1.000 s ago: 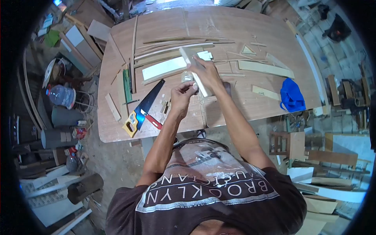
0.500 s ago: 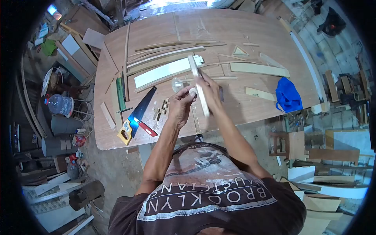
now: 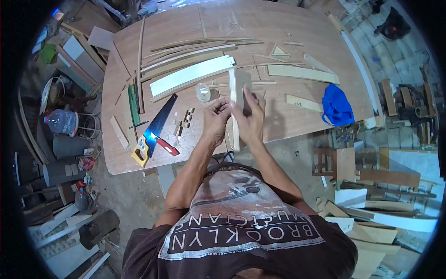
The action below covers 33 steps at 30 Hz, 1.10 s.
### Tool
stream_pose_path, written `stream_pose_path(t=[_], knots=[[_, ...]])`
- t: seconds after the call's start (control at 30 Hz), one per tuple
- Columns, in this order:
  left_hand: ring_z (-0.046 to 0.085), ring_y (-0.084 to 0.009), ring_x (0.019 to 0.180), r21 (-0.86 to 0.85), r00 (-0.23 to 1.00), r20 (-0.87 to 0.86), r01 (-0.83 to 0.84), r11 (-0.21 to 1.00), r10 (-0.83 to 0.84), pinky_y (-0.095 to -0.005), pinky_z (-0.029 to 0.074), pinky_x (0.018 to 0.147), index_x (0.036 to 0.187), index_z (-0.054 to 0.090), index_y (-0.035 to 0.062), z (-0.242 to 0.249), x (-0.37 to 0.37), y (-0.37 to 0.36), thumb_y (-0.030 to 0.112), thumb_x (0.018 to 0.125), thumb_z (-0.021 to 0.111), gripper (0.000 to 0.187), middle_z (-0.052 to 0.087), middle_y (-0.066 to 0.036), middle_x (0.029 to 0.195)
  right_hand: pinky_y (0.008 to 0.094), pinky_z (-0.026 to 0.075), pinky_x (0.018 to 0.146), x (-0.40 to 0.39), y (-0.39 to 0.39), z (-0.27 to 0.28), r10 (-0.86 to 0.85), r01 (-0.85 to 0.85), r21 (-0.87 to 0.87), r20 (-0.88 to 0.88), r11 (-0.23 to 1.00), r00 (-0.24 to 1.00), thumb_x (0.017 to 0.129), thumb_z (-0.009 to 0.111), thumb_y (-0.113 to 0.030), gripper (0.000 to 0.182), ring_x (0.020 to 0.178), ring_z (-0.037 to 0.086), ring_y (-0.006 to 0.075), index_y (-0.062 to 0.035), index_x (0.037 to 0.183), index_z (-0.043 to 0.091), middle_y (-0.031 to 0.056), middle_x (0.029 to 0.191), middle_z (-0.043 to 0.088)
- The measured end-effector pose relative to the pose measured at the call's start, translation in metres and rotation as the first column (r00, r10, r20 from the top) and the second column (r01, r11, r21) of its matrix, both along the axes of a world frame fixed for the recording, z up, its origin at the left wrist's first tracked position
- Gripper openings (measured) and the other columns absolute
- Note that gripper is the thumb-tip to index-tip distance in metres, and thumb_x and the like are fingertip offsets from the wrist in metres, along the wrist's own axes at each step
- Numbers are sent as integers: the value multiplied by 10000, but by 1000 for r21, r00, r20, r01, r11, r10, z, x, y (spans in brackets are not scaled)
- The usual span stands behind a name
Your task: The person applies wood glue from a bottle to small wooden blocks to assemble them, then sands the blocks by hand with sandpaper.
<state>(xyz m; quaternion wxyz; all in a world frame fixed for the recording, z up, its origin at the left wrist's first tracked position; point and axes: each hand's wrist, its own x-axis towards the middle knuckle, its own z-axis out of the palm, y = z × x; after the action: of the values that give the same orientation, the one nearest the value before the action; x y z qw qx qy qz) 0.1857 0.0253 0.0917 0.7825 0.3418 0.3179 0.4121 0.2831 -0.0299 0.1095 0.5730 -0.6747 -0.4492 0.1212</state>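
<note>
A pale wooden board [image 3: 232, 83] stands edge-on to me above the table. My right hand [image 3: 251, 122] grips it from the right, thumb at the near edge and fingers along the far face. My left hand [image 3: 216, 123] is closed at the board's left side, fingertips pinched together close to it; whatever is between them is hidden. A small clear container [image 3: 203, 92] stands beyond my left hand. Left of that hand lie several small wooden blocks [image 3: 184, 122]. Farther left are a handsaw [image 3: 160, 118] with a yellow handle and a red-handled utility knife [image 3: 166, 146].
Thin wood strips [image 3: 186, 46] and a white board [image 3: 186, 78] lie across the far half of the table [image 3: 278, 18]. At right are a pale plank [image 3: 302, 73], a wooden triangle [image 3: 280, 50] and a blue bag [image 3: 336, 106]. Offcuts crowd the floor on both sides.
The board has swung more upright and parallel to my view. My left fingers, which showed a small whitish round piece, have shifted against the board. The view has moved slightly.
</note>
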Motion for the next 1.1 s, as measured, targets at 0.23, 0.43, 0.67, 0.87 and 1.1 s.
stream_pose_path(t=[0.23, 0.43, 0.67, 0.87, 1.1], knots=[[592, -90, 730, 41, 1000, -19, -6, 999, 6, -221, 484, 682, 987, 657, -16, 4, -12, 9, -12, 813, 651, 175, 658, -43, 848, 360, 412, 945, 16, 14, 25, -56, -24, -163, -463, 986, 884, 802, 696, -314, 585, 1121, 488, 270, -28, 1286, 536, 211, 1177, 491], [580, -70, 755, 261, 987, -155, 82, 962, -42, -210, 471, 693, 997, 662, -20, 4, -31, 10, -46, 805, 637, 196, 653, -23, 853, 353, 393, 976, -25, 4, 30, -39, 9, -239, -121, 971, 992, 812, 684, -345, 595, 1184, 477, 287, -39, 1298, 527, 253, 1299, 446], [595, -92, 811, 227, 991, -126, 78, 971, -50, -220, 481, 736, 1029, 641, -36, 2, -52, 28, -43, 817, 626, 213, 653, -43, 895, 324, 439, 903, -5, 31, 55, 74, -171, -156, -490, 973, 868, 842, 626, -365, 611, 1021, 579, 197, -14, 1321, 486, 217, 1204, 588], [603, -101, 840, 419, 983, -178, 117, 900, -45, -237, 485, 757, 1010, 642, -39, -10, -55, 30, -28, 787, 648, 224, 659, -55, 890, 365, 404, 968, -36, 36, 43, 124, -70, -434, 97, 898, 988, 797, 652, -446, 664, 1128, 528, 354, -49, 1311, 511, 262, 1262, 464], [610, -102, 808, 428, 971, -222, 17, 904, 86, -230, 487, 738, 1009, 647, -38, -8, -33, 40, -19, 815, 617, 198, 668, -63, 892, 378, 412, 955, 29, 60, 27, 165, -153, -312, 10, 938, 986, 793, 675, -413, 631, 1063, 558, 355, -68, 1298, 520, 238, 1138, 538]])
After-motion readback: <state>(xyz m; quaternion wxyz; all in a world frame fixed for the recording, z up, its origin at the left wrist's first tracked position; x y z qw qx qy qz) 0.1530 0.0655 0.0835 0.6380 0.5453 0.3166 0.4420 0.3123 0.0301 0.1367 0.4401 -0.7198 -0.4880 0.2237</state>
